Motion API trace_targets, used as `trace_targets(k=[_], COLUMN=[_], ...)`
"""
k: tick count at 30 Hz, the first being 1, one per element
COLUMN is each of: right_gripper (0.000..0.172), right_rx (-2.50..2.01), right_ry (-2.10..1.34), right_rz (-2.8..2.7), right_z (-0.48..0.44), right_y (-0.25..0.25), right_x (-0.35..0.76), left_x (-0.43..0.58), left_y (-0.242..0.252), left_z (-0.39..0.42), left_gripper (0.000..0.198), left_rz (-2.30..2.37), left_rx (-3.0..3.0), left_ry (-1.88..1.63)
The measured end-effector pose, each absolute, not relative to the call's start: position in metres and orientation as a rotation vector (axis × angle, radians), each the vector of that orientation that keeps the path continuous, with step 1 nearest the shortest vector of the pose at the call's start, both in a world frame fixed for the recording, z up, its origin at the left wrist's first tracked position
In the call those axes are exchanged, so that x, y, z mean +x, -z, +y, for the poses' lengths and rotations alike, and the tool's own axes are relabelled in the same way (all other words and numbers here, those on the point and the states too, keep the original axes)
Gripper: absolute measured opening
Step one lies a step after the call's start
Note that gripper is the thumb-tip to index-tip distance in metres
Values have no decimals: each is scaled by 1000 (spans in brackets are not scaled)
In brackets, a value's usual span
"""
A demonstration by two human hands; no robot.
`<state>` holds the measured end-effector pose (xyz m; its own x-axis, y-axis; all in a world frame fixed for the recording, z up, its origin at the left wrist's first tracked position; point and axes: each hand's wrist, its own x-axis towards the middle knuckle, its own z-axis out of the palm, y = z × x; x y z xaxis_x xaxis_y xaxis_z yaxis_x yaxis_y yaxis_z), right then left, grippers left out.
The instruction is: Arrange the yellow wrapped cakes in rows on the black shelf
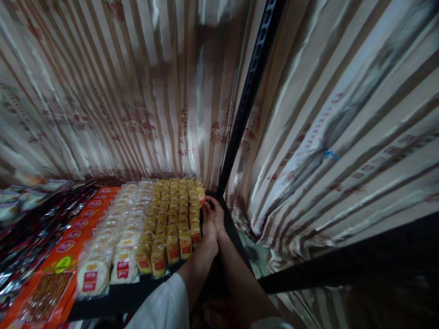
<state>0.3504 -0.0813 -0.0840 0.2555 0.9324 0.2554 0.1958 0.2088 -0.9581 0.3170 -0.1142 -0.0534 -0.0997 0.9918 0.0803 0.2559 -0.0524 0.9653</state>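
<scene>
Both my hands meet at the far right end of the rows of yellow wrapped snack packets [171,219]. Curled at the back right corner, my right hand [218,214] has its fingertips against a small snack packet [201,198] with a red and white label. My left hand [208,223] is close beside it, wrist crossing near the right one, its fingers closed at the lower side of the same packet. The packet sits at the edge of the yellow rows, and its far side is hidden. Fine finger detail is dim and blurred.
Left of the yellow rows lie round white wrapped cakes [125,256], orange bags of brown sticks [51,288] and dark shiny packets [44,228]. A black slotted post [245,100] rises behind the shelf corner. Striped printed sheeting [154,91] hangs behind. A black shelf beam [343,260] crosses at right.
</scene>
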Motion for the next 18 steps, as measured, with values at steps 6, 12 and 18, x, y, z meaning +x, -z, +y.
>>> trace_targets(k=[6, 12, 18], right_gripper=[24, 26, 38], right_rx=[-1249, -1257, -1254], right_ry=[-826, -850, -781], right_rz=[-1187, -1154, -1148], right_z=[-79, -74, -78], right_y=[88, 90, 91], right_x=[350, 350, 355], left_x=[312, 314, 322], left_y=[66, 58, 36], left_z=[-125, -124, -121], left_gripper=[54, 53, 50], left_rz=[1434, 1453, 1443], left_rx=[1115, 1062, 1151], left_ry=[-1204, -1181, -1242])
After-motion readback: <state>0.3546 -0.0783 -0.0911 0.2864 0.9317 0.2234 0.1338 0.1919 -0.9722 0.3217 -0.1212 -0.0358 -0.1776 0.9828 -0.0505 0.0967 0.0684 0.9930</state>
